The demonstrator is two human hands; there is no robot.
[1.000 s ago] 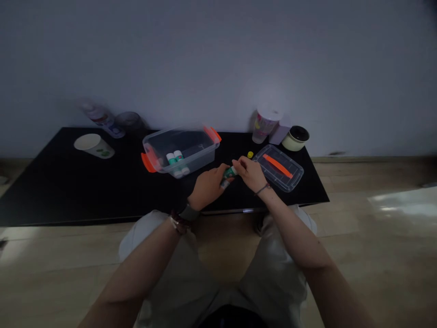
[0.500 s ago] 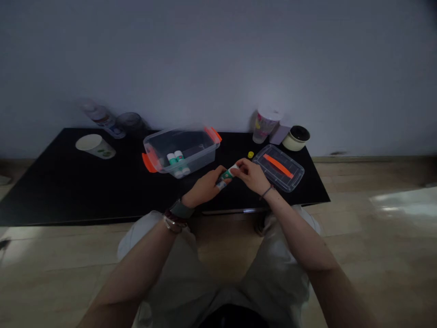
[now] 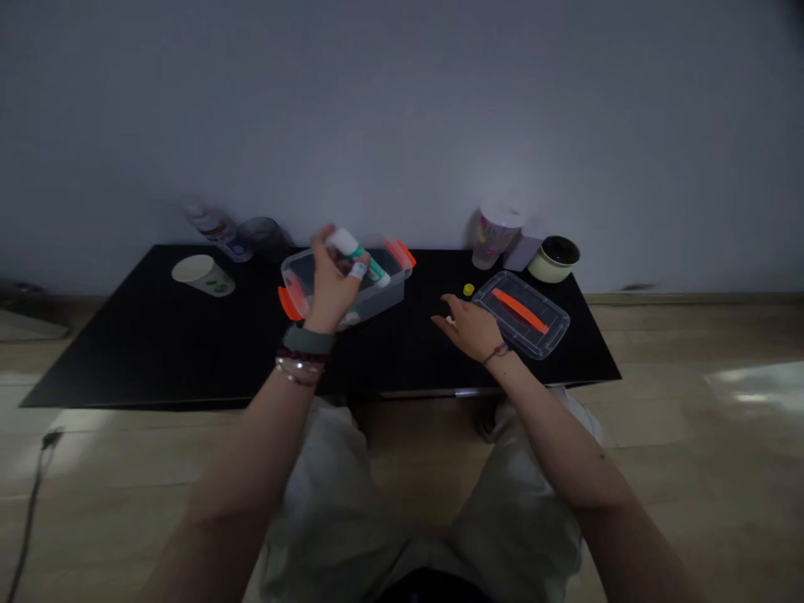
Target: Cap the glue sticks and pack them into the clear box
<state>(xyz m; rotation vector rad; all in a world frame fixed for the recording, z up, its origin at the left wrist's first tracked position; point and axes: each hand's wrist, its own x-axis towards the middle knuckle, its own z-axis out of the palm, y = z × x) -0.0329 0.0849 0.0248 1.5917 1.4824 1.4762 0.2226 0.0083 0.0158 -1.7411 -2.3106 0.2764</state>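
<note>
My left hand (image 3: 337, 283) is closed around a white and green glue stick (image 3: 359, 251), holding it tilted over the clear plastic box (image 3: 383, 296). The box has orange clips and sits lidless on the black table. My hand covers much of its inside; a white end (image 3: 349, 319) of something shows low through its front wall. My right hand (image 3: 472, 327) is low over the table, thumb and forefinger apart. A small white piece (image 3: 450, 320) shows beside the thumb; whether it is touched I cannot tell. Close by are a yellow cap (image 3: 468, 290) and the clear lid (image 3: 531, 322) with an orange handle.
On the left of the black table (image 3: 138, 360) a paper cup (image 3: 204, 275) lies tipped, with a bottle (image 3: 219, 230) and a dark round container (image 3: 264, 239) behind. A patterned plastic cup (image 3: 494, 236), a pale box (image 3: 523, 249) and a cream pot (image 3: 553, 261) stand at the back right.
My hands have come apart. The left one has carried the glue stick up and left over the box, while the right one has let go of it and stays near the lid.
</note>
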